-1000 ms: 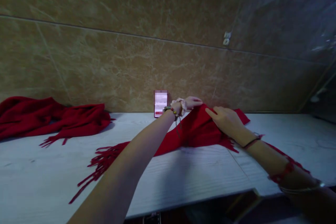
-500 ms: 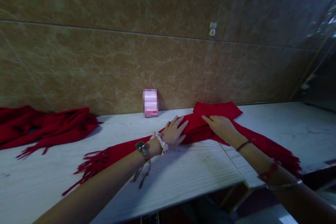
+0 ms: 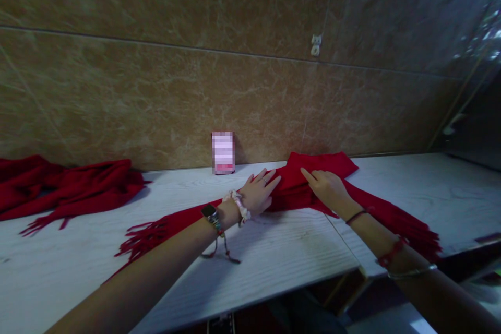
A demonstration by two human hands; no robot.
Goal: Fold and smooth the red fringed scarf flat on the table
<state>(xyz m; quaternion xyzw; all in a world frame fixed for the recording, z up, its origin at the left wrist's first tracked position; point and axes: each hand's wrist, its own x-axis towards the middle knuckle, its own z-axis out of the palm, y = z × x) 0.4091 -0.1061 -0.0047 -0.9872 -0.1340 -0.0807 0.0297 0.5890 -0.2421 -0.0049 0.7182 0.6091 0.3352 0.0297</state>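
A red fringed scarf (image 3: 324, 164) lies bent across the white tabletop (image 3: 274, 255), its fold near the wall and its tasselled ends trailing left and right. My left hand (image 3: 258, 193) lies flat on the scarf's left arm, fingers stretched out. My right hand (image 3: 324, 185) rests flat on the fold beside it, fingers extended toward the left hand. Both wrists carry bracelets; the left also wears a watch.
A second red scarf (image 3: 78, 182) lies crumpled at the far left of the table. A small blurred upright card (image 3: 223, 152) leans against the brown marble wall. The table's front edge runs just below my forearms, with a dark gap beneath.
My left hand has drawn back from the far fold near the wall and now lies flat on the scarf's left arm. The right hand stays on the fold. The view shifted slightly.
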